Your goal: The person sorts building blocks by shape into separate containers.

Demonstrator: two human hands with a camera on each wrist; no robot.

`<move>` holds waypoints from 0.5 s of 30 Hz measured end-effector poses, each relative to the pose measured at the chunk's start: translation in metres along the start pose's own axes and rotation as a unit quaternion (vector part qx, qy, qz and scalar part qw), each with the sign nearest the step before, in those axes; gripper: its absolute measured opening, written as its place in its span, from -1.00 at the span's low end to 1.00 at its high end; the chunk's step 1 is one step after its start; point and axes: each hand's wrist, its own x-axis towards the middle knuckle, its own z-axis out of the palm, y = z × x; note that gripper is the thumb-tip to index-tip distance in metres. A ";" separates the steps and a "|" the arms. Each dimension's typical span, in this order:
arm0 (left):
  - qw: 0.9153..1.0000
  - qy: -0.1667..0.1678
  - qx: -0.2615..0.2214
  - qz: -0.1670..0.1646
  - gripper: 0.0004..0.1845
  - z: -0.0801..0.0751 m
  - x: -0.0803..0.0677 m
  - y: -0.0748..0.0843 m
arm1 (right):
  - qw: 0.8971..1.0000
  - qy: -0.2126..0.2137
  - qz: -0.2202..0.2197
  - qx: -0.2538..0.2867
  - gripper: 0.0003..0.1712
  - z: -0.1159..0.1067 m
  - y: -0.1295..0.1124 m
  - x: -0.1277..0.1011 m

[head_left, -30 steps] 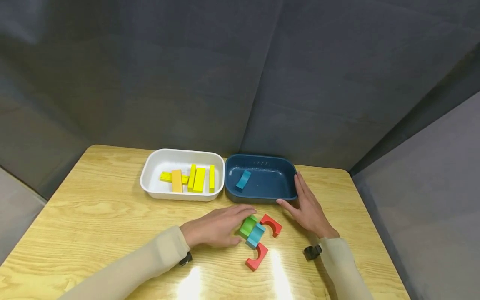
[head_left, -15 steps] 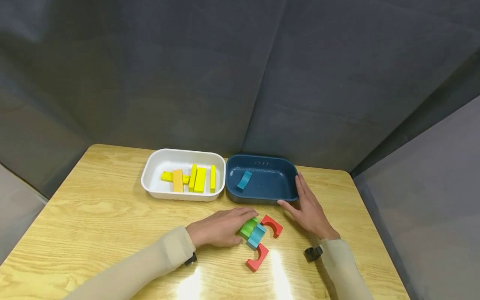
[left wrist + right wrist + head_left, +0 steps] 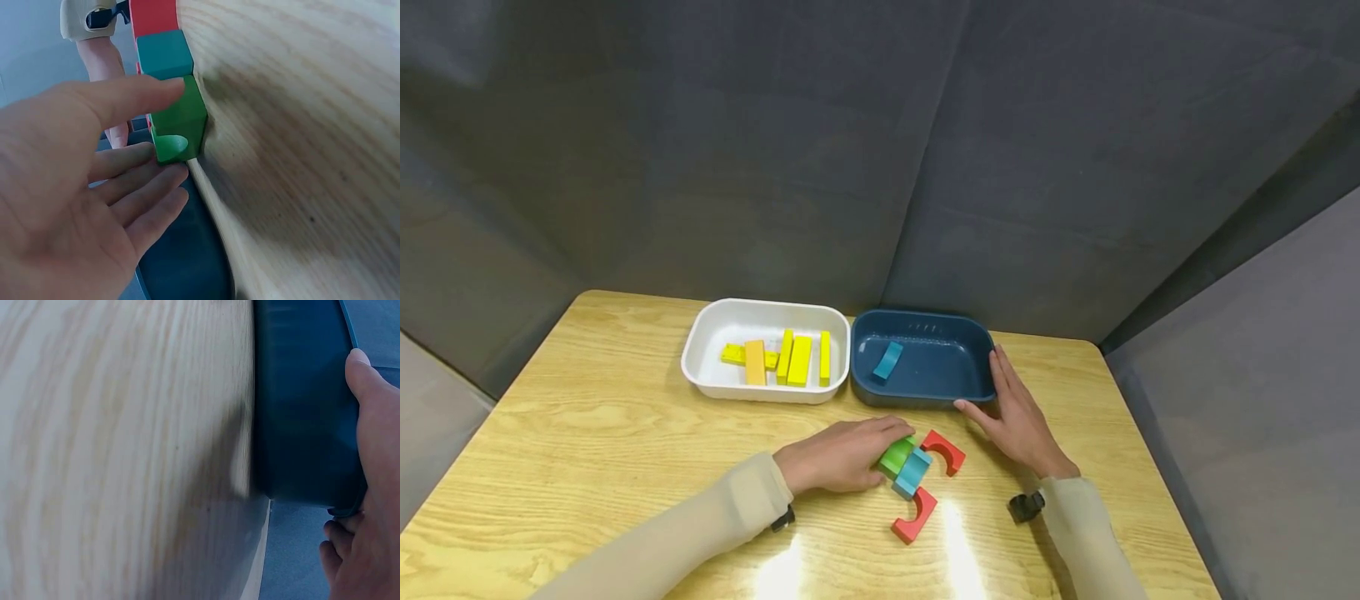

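My left hand (image 3: 844, 455) lies on the wooden table, thumb and fingers pinching a green arch block (image 3: 895, 456) from two sides, as the left wrist view shows on the green block (image 3: 181, 128). A blue block (image 3: 912, 472) touches the green one, with a red arch (image 3: 946, 450) just behind it and a second red arch (image 3: 915, 515) nearer me. My right hand (image 3: 1017, 418) rests with straight fingers against the front right corner of the dark blue tub (image 3: 925, 393); its thumb lies on the tub wall (image 3: 300, 425). A blue curved piece (image 3: 887, 360) lies inside the tub.
A white tub (image 3: 760, 390) holding several yellow blocks (image 3: 797, 358) stands touching the blue tub's left side. Dark fabric walls close in behind and to the right of the table (image 3: 587, 417). Bare wood stretches left of my left arm.
My left hand has closed slightly on the green block, fingertips drawing down over it. The blocks, tubs and right hand stay where they were.
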 end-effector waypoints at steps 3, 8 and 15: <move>1.000 0.004 0.004 0.002 -0.27 0.000 0.001 0.000 | 1.000 0.004 -0.003 0.004 0.31 0.001 0.001 0.000; 1.000 0.012 0.017 0.008 -0.30 0.002 0.002 -0.002 | 1.000 0.006 -0.001 0.003 0.31 0.002 0.002 0.000; 1.000 0.018 0.004 -0.001 -0.31 0.002 -0.001 -0.002 | 1.000 0.004 -0.006 0.004 0.31 0.002 0.002 0.001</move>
